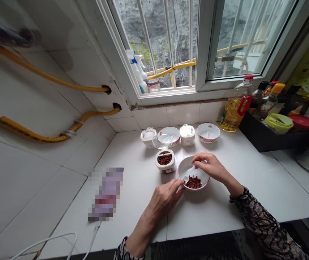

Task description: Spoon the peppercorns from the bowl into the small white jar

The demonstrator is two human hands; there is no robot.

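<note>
A white bowl (180,169) with a pink rim stands on the counter, holding a heap of reddish-brown peppercorns (193,182). My right hand (210,166) pinches the handle of a small white spoon (189,174), whose head rests in the bowl beside the peppercorns. At the bowl's near left rim is my left hand (167,193), its fingers closed on the edge. Just behind, to the left, an open seasoning jar (165,169) with a raised clear lid contains more of the same peppercorns.
Behind stand two white lidded jars (188,136) (148,136) and two flowered bowls (208,134) (174,139). An oil bottle (231,112) and a black rack (260,133) of condiments line the right. A blurred-out device (107,195) with a white cable (96,231) lies left.
</note>
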